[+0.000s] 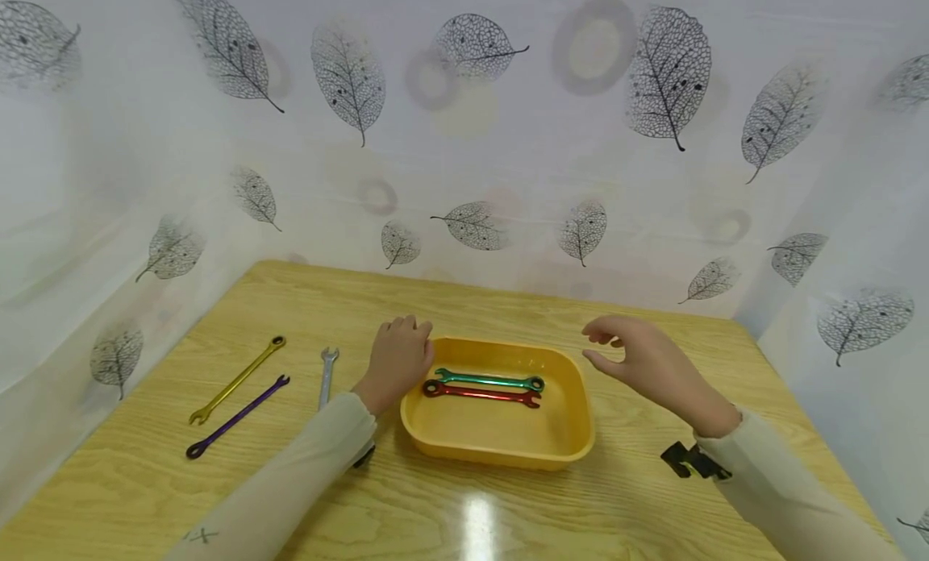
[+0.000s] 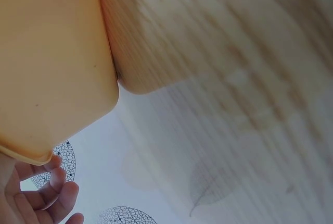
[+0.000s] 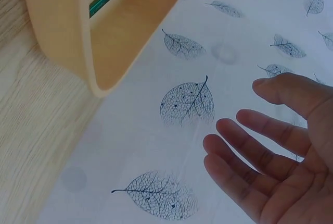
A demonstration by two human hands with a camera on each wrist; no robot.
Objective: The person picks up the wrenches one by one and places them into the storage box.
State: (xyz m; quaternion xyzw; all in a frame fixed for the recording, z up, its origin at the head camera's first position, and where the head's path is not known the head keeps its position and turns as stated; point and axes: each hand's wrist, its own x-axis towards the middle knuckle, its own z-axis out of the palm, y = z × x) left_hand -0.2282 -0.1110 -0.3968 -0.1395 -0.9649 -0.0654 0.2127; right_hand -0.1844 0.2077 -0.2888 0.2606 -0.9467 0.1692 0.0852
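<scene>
A yellow plastic tray [image 1: 501,456] stands on the wooden table. Lying side by side in it are a green wrench [image 1: 489,380] and a red wrench [image 1: 482,393]. My left hand [image 1: 397,355] grips the tray's back left rim; in the left wrist view its curled fingers [image 2: 65,198] show beside the rim's corner, while the thumb is hidden there. Right of the tray, my right hand [image 1: 646,363] hovers apart from it, fingers loosely bent and holding nothing. The right wrist view shows its bare palm [image 3: 291,182].
On the table to the left lie a gold wrench [image 1: 238,381], a purple wrench [image 1: 238,417] and a silver wrench [image 1: 327,376], whose lower end is hidden behind my left forearm. A leaf-patterned white cloth [image 1: 493,166] rises behind the table and along both sides.
</scene>
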